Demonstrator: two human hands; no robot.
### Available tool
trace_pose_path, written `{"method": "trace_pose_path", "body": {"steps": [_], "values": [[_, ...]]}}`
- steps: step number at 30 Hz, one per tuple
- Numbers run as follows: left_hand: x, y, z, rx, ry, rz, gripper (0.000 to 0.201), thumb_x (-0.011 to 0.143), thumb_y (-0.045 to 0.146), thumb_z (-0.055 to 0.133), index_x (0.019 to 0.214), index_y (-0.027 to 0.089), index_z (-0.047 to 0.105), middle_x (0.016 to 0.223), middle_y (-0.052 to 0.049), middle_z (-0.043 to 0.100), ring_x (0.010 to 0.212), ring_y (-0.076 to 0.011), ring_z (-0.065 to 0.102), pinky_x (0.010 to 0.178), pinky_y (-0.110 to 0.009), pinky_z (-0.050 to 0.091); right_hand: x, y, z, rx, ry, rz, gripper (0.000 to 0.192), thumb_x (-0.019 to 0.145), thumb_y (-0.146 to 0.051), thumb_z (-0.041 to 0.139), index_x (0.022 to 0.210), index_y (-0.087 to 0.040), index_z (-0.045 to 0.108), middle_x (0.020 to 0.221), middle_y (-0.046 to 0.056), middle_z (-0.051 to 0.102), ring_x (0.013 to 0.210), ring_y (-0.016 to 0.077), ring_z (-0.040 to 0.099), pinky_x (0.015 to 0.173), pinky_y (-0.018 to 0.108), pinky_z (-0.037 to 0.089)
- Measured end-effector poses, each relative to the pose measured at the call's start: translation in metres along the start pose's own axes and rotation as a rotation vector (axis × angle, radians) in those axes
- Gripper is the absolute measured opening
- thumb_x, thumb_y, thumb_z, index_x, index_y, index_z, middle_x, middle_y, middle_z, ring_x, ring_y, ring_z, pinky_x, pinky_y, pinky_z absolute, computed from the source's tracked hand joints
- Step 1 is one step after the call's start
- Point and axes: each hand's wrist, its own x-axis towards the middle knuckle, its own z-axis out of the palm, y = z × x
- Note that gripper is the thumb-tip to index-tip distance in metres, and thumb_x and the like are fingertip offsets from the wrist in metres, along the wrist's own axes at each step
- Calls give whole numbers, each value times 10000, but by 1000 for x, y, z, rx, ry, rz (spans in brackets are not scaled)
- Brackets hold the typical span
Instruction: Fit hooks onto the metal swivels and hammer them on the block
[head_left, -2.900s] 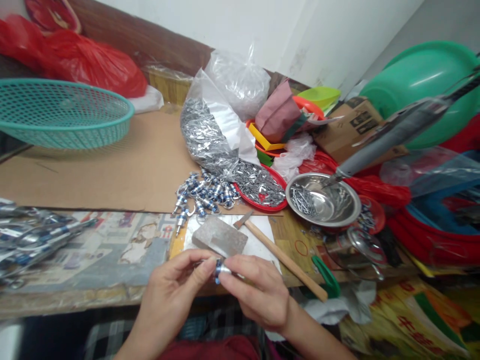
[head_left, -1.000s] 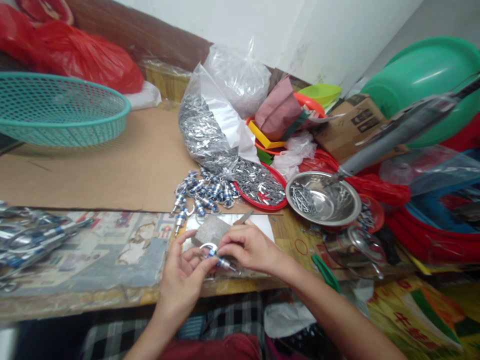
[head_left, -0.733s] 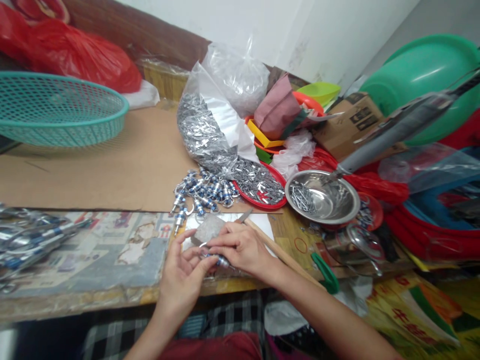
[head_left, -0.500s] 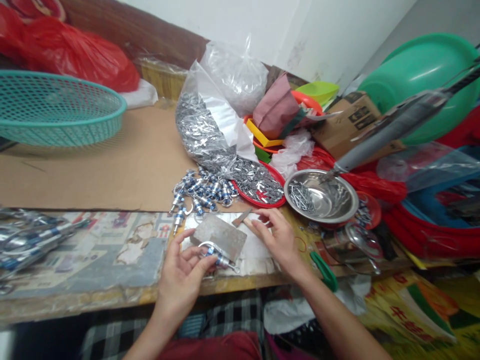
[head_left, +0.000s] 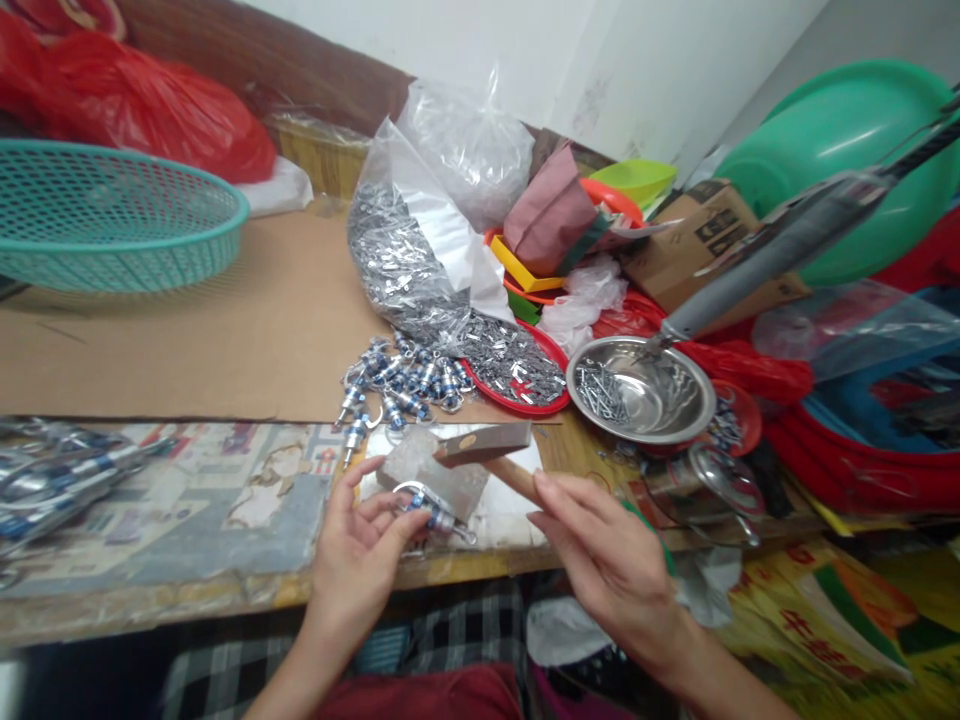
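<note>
My left hand (head_left: 367, 540) pinches a blue-and-silver metal fitting with a curved hook and a small ring end (head_left: 435, 512), held at the near edge of a flat metal block (head_left: 435, 470). In my right hand (head_left: 604, 545) is a hammer (head_left: 484, 443), gripped by its wooden handle. The hammer's head hangs over the block's far right part, above the fitting. White paper (head_left: 517, 510) lies under the block. Several similar blue-and-silver fittings (head_left: 405, 385) are heaped just beyond the block.
A red tray (head_left: 555, 400) of small metal pieces and a steel bowl (head_left: 637, 430) of pins stand behind the right hand. A clear bag of metal pieces (head_left: 405, 260) leans further back. At left are a teal basket (head_left: 187, 250) and more fittings (head_left: 82, 465).
My right hand has picked up the hammer and drawn it nearer, raising its head over the metal block. My left hand still holds the fitting in nearly the same place.
</note>
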Motion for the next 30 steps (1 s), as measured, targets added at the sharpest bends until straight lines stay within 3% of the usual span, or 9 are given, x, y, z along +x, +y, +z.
{"method": "trace_pose_path", "body": {"steps": [4,8,11,15,17,20,24,30], "values": [[0,-2,-1,-9,16,2,675,565,180,755,1127,221,383,625,48,636,557,-124,631,544,-232,542,-8,-4,5,-102,-177,-29,520,818,-19,419,1286,-245,439,986,61,627,838,155,614,701,247,499],[-1,-3,1,-25,49,-7,724,539,168,764,1150,208,380,602,55,638,537,-119,629,532,-216,540,-20,0,12,-66,-67,-11,538,812,-8,424,1292,-250,433,1027,70,620,916,163,602,748,259,501],[-2,-2,1,-26,56,-6,722,538,181,765,1154,226,393,614,63,646,540,-126,636,531,-228,546,-26,9,16,5,-94,59,464,831,-52,443,1249,-250,488,1000,60,635,891,149,614,752,244,506],[-1,3,-2,140,8,-59,314,569,256,733,847,171,614,636,6,683,567,-146,651,574,-248,550,-20,40,25,32,-27,340,358,819,-217,542,1174,-171,562,1013,88,648,899,181,622,767,288,511],[0,7,-5,295,-10,-22,169,580,282,711,691,163,666,649,-25,689,600,-158,654,618,-257,543,-10,58,30,8,-128,427,362,813,-262,550,1155,-144,576,1032,98,656,897,194,628,770,307,511],[2,11,-9,477,1,166,90,559,277,711,596,194,706,735,-42,666,735,-174,643,685,-243,520,15,79,33,-155,-280,423,277,852,-285,492,1059,-179,642,976,62,683,853,163,636,747,258,503],[2,14,-11,581,-21,329,57,600,276,689,576,227,708,832,-42,612,803,-164,616,678,-217,508,64,105,31,-431,-233,461,302,884,-183,396,1031,-170,659,1023,107,655,982,192,584,869,295,428],[6,22,-6,626,-42,293,53,607,269,683,581,243,721,796,-41,719,792,-183,660,756,-255,514,118,137,35,-507,-321,549,215,663,-38,590,817,-127,712,860,156,684,921,283,613,835,363,434]]}}
